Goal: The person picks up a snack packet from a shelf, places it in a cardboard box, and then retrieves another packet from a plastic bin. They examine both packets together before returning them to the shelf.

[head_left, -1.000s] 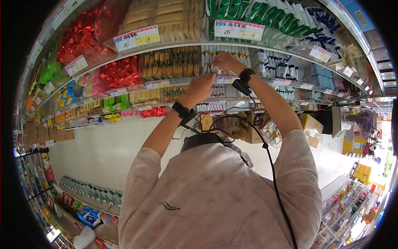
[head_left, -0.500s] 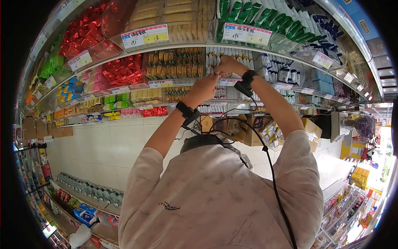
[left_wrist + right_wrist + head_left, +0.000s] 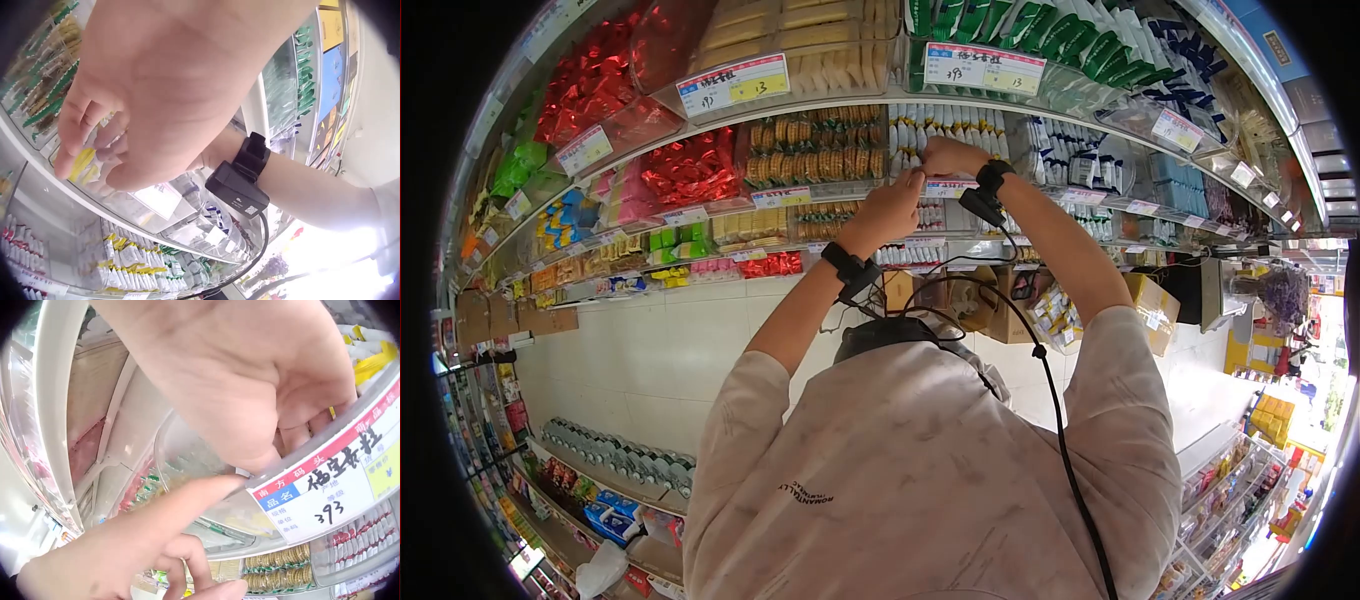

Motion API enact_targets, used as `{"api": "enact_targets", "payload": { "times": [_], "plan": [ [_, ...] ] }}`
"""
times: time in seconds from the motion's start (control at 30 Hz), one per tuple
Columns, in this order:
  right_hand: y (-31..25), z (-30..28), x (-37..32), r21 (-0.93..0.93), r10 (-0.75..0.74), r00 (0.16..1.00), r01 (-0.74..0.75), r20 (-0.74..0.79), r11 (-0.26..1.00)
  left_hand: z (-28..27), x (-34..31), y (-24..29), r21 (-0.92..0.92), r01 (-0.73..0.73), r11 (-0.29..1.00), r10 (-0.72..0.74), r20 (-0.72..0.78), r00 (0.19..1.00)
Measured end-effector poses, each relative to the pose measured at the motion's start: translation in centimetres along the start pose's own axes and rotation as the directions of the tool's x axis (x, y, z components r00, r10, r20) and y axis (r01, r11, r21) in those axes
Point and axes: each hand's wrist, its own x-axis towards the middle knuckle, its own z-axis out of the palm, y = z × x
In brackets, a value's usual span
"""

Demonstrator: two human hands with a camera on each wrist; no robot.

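Setting: a shop aisle with shelves of clear bins full of wrapped snacks, seen from above the person's head.
Landmark: the price label (image 3: 337, 481), handwritten 393, on the front of a clear bin (image 3: 184, 450).
Packets: white and yellow packets (image 3: 945, 125) stand in rows in the bin, just behind the price label.
Right hand (image 3: 250, 381): reaches over the price label into the bin. Its fingers are bent close together among the packets, and whether they grip one is hidden.
Left hand (image 3: 144, 556): just beside the price label, with the index finger stretched to the bin's rim and the other fingers curled. I cannot tell whether it pinches anything.
Progress: it seems to be midway. Both hands are at the packets, and none is lifted clear of the bin.
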Motion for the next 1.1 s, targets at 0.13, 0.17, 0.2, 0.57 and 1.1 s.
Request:
{"api": "enact_targets", "payload": {
  "times": [0.13, 0.17, 0.2, 0.57, 1.1],
  "plan": [
    [-0.3, 0.2, -0.1, -0.191, -0.077, 0.997, 0.081, 0.027, 0.978, 0.0, -0.8, 0.2, 0.058, -0.041, 0.997, 0.050, -0.161, 0.986],
    [-0.5, -0.1, -0.4, -0.214, -0.070, 0.995, 0.082, 0.065, 0.973, 0.0, -1.1, 0.3, 0.100, -0.059, 0.993, 0.080, -0.213, 0.974],
    [-0.6, -0.2, -0.7, -0.235, -0.058, 0.993, 0.081, 0.103, 0.969, -0.4, -1.2, 0.8, 0.101, -0.026, 0.995, 0.043, -0.174, 0.984],
    [0.9, 0.8, 0.5, -0.324, -0.110, 0.988, 0.138, 0.104, 0.936, 0.0, 0.2, 0.8, 0.257, 0.042, 0.965, -0.027, -0.065, 0.998],
    [-1.4, 0.2, 0.0, 0.072, -0.261, 0.945, 0.279, -0.196, 0.957, -0.5, -0.3, 0.8, 0.245, 0.082, 0.966, -0.087, 0.009, 0.996]
  ]
}}
